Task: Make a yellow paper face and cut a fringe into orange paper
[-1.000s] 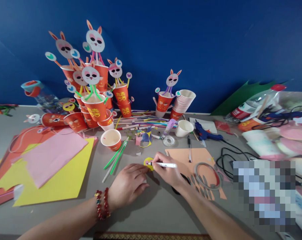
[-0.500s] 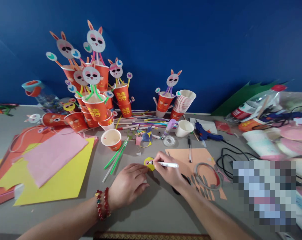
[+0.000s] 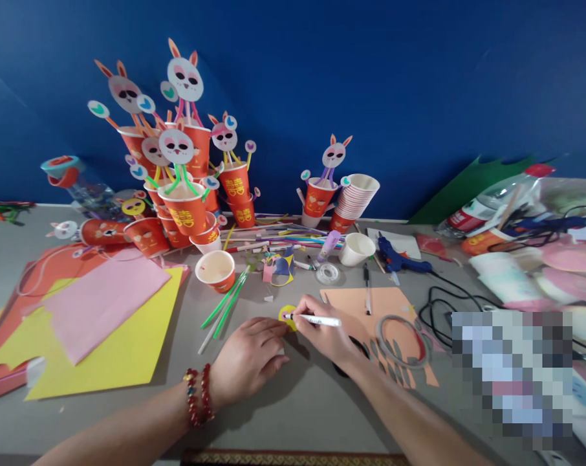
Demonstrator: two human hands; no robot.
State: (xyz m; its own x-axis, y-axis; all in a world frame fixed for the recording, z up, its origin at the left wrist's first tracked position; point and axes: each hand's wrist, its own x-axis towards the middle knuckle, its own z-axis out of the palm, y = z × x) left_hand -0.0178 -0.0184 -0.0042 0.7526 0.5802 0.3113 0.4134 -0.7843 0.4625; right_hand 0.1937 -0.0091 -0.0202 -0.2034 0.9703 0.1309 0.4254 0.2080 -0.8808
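Observation:
A small yellow paper disc with pink marks lies flat on the table between my hands. My left hand rests palm down, its fingertips holding the disc's lower edge; something whitish shows by the thumb, too hidden to name. In my right hand a white marker pen is pinched, its dark tip on or just over the disc. Beneath my right wrist a pair of dark-handled scissors is partly covered. Green straws and a paper cup are beyond my left hand.
Red paper cups with rabbit faces stand back left. Coloured paper sheets lie left. Peach paper, a tape roll, a glue gun and its black cable are right. A cup stack stands behind.
The marker pen and my right hand have shifted very slightly left over the yellow disc. My left hand stays in place.

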